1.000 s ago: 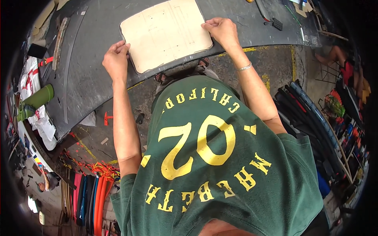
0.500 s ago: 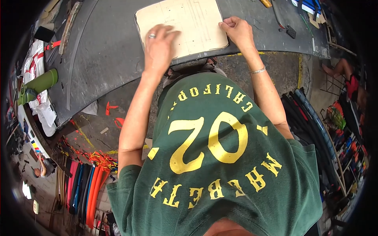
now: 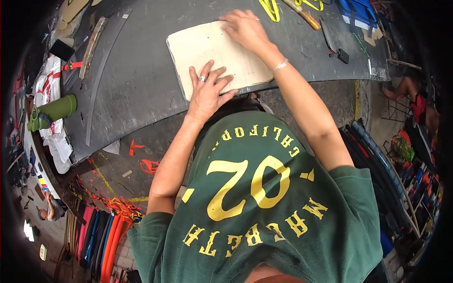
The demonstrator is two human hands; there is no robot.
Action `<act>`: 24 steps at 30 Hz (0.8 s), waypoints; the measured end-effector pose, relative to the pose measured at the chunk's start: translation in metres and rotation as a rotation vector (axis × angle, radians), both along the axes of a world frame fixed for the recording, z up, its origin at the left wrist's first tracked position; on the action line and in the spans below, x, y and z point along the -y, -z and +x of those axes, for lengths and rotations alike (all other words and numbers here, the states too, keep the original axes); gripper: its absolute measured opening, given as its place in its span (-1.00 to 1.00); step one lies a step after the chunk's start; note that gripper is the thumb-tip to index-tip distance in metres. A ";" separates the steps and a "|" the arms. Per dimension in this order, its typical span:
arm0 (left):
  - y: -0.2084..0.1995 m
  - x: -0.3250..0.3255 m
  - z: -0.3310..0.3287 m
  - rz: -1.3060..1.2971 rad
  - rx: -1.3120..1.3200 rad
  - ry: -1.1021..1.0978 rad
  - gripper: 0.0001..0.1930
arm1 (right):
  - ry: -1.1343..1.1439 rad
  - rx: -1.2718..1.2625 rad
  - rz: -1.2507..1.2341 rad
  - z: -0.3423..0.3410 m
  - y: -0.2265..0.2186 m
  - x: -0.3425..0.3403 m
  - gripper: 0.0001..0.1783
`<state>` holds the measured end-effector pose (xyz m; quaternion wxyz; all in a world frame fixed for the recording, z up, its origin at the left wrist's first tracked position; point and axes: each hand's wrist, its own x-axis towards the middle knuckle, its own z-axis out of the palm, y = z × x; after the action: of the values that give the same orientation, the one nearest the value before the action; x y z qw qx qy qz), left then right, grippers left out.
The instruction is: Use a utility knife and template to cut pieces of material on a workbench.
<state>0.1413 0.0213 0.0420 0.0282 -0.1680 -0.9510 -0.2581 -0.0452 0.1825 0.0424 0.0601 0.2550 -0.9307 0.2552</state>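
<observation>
A cream, flat cardboard-like sheet (image 3: 196, 49) with rounded corners and faint marks lies on the dark work table (image 3: 137, 61). My left hand (image 3: 210, 90) rests on its near left part, fingers spread, a ring on one of them. Across its far edge reaches my right hand (image 3: 245, 30), the fingers stretched toward the left with the thumb side down on the sheet. My right forearm and hand cover the sheet's far right portion.
Beyond my right hand lie a yellow strap (image 3: 270, 9) and a wooden-handled tool (image 3: 304, 15). A black cable with a connector (image 3: 342, 55) is at the right. On the left are a wooden strip (image 3: 93, 47) and a green roll (image 3: 59, 106).
My right hand has moved from the sheet's right edge to its far edge. My left hand now lies flat near the near edge. The sheet's long drawn lines no longer show.
</observation>
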 end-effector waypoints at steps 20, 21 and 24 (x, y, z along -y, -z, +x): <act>0.000 0.002 0.004 0.018 -0.063 0.000 -0.57 | -0.147 0.235 0.108 -0.026 0.000 0.024 -0.72; 0.000 0.000 0.003 0.012 -0.076 0.006 -0.56 | -0.147 0.233 0.103 -0.027 0.001 0.020 -0.71; -0.001 0.000 0.004 0.005 -0.067 0.011 -0.56 | -0.126 0.167 0.090 -0.023 -0.004 0.022 -0.69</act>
<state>0.1448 0.0215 0.0432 0.0593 -0.1817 -0.9479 -0.2547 -0.0686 0.1606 0.0468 -0.0456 0.2932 -0.9252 0.2366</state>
